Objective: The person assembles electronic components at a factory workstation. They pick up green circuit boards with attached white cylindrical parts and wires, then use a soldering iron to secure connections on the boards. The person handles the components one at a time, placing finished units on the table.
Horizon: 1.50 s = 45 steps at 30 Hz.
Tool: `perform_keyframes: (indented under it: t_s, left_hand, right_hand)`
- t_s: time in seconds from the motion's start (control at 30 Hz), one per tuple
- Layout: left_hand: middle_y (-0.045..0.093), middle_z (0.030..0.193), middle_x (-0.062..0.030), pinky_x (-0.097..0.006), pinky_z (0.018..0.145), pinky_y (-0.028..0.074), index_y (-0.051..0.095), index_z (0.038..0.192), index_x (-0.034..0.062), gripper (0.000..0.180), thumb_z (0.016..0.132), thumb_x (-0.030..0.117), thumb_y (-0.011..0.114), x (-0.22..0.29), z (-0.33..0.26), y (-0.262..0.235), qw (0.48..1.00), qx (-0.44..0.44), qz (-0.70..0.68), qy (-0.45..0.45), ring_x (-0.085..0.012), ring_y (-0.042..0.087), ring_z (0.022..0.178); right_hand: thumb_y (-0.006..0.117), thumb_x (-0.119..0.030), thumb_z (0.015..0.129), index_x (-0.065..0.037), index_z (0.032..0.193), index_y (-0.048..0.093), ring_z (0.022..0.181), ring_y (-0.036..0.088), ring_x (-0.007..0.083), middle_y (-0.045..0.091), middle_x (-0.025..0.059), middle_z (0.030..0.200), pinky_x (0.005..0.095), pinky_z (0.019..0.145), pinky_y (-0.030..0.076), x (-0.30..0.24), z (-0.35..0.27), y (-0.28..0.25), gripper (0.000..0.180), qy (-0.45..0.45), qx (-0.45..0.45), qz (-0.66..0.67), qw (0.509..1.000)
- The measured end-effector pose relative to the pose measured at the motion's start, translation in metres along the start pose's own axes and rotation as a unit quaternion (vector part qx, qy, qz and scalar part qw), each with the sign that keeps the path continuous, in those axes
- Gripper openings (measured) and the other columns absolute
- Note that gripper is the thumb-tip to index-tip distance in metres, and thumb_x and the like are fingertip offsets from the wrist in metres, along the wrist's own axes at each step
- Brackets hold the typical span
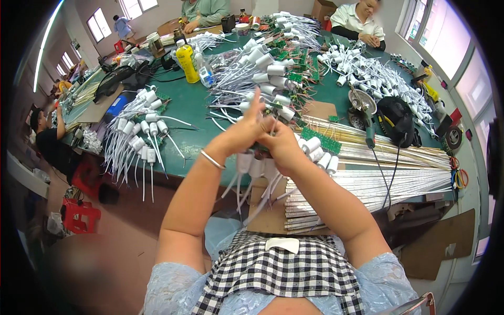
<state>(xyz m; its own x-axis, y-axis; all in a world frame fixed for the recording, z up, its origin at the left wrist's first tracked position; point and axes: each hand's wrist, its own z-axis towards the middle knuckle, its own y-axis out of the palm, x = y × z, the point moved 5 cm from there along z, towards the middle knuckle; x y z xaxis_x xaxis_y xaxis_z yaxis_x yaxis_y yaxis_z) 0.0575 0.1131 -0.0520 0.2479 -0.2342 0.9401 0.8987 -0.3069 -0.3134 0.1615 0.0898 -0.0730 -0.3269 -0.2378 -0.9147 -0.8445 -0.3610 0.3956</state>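
My two hands meet above the near edge of the green table. One finger of my left hand points up; the others bend in towards the right hand, pinching something too small to make out. My right hand is closed, and what lies in its fingers is mostly hidden. Just below both hands hang white cylindrical lamp sockets with white wires trailing down; whether a hand grips them I cannot tell. Right of my right hand, more white sockets lie beside a green circuit board.
Long metal strips spread to the right over cardboard. A large pile of wired sockets lies ahead, another left. Behind them stands a yellow bottle. A green-handled tool with a cord rests right. Two people sit across the table.
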Motion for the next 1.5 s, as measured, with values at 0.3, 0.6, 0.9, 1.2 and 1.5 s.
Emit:
perform_keyframes:
  t_s: [0.3, 0.6, 0.9, 1.2, 1.5]
  left_hand:
    - [0.058, 0.12, -0.018, -0.043, 0.1, 0.039, 0.042, 0.135, 0.0078, 0.061, 0.085, 0.037, 0.06, 0.112, 0.069, -0.104, 0.733, 0.365, 0.471, 0.328, -0.0359, 0.055, 0.109]
    - [0.04, 0.141, -0.0165, -0.048, 0.106, 0.03, 0.051, 0.131, 0.0239, 0.045, 0.09, 0.043, 0.046, -0.006, 0.236, -0.102, 0.87, 0.252, 0.403, 0.133, -0.0388, 0.039, 0.128]
    - [0.051, 0.133, -0.0123, -0.041, 0.105, 0.032, 0.058, 0.125, 0.0211, 0.044, 0.092, 0.045, 0.04, -0.017, 0.251, -0.1, 0.791, 0.203, 0.57, 0.088, -0.0306, 0.044, 0.126]
    - [0.066, 0.091, -0.0066, -0.047, 0.084, 0.038, 0.068, 0.086, 0.013, 0.022, 0.082, 0.034, 0.062, 0.063, 0.129, -0.009, 0.861, 0.135, 0.424, 0.247, -0.0282, 0.056, 0.095]
    - [0.062, 0.097, -0.013, -0.042, 0.081, 0.041, 0.065, 0.097, 0.0042, 0.029, 0.077, 0.025, 0.068, -0.008, 0.038, 0.07, 0.904, 0.115, 0.347, 0.223, -0.032, 0.055, 0.088]
  right_hand:
    - [0.065, -0.014, 0.084, -0.006, 0.096, 0.054, 0.069, 0.057, 0.0157, 0.06, 0.0059, 0.081, 0.0317, 0.057, 0.049, -0.159, 0.177, 0.013, 0.018, -0.273, 0.11, 0.133, 0.947]
    - [0.067, -0.035, 0.076, -0.006, 0.102, 0.065, 0.1, 0.062, 0.0316, 0.065, 0.0142, 0.109, 0.0394, 0.082, 0.05, -0.186, 0.235, -0.086, 0.039, -0.14, 0.313, -0.562, 0.752]
    - [0.065, -0.029, 0.084, 0.0, 0.105, 0.061, 0.082, 0.056, 0.0135, 0.064, 0.0078, 0.091, 0.0287, 0.076, 0.045, -0.168, 0.09, -0.163, 0.036, -0.261, 0.227, -0.409, 0.844]
    - [0.069, -0.034, 0.08, -0.001, 0.091, 0.065, 0.08, 0.063, 0.0295, 0.066, 0.015, 0.087, 0.0395, 0.071, 0.049, -0.056, -0.073, -0.222, 0.036, 0.032, 0.33, -0.595, 0.732]
    - [0.062, -0.014, 0.087, -0.002, 0.094, 0.05, 0.078, 0.065, 0.0189, 0.061, 0.0096, 0.089, 0.0323, 0.065, 0.051, -0.027, -0.071, -0.189, 0.019, -0.061, 0.203, -0.226, 0.951]
